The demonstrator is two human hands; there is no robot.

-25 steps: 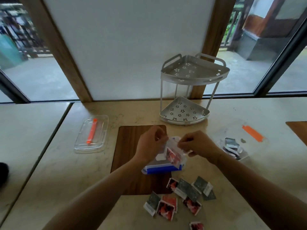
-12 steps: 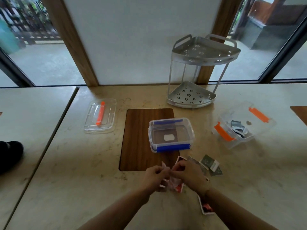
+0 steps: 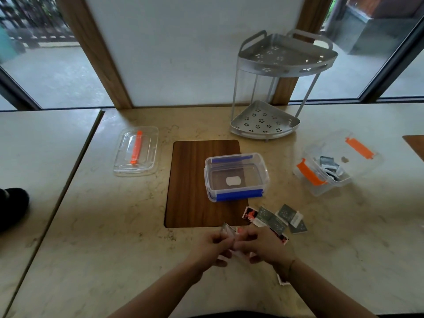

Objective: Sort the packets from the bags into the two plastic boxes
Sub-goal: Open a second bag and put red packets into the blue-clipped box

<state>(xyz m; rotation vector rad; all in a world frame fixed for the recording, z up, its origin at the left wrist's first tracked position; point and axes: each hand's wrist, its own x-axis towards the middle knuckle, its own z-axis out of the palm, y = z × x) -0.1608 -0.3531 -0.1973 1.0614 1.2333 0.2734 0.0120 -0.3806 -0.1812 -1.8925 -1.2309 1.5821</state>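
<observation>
A small clear plastic bag [image 3: 229, 232] sits low in the middle of the view, pinched between both hands just above the pale marble table [image 3: 103, 237]. The left hand [image 3: 212, 247] grips its left side with fingers curled tight. The right hand [image 3: 263, 245] grips its right side the same way. The two hands touch at the knuckles. Something red shows through the bag, but what is inside is too blurry to tell.

At about 1 o'clock from the hands, loose packets [image 3: 278, 218] lie on the table. Some are grey-green with small dots and some are red and black. They overlap each other. One more red packet [image 3: 282, 281] peeks out under the right wrist at 5 o'clock.

At 12 o'clock from the hands stands the clear box with blue clips [image 3: 236, 177]. It is open, and only a white oval shows on its bottom. It rests on the right part of a dark wooden board [image 3: 190, 182] set in the table.

At 2 o'clock, farther off, is the clear box with orange clips [image 3: 330, 166]. Grey packets [image 3: 329, 165] lie inside it.

At 10 o'clock, well apart from the rest, a clear lid with an orange strip [image 3: 136, 151] lies flat on the table.

At 1 o'clock, far back by the window, stands a grey two-level corner rack [image 3: 275, 88].
</observation>
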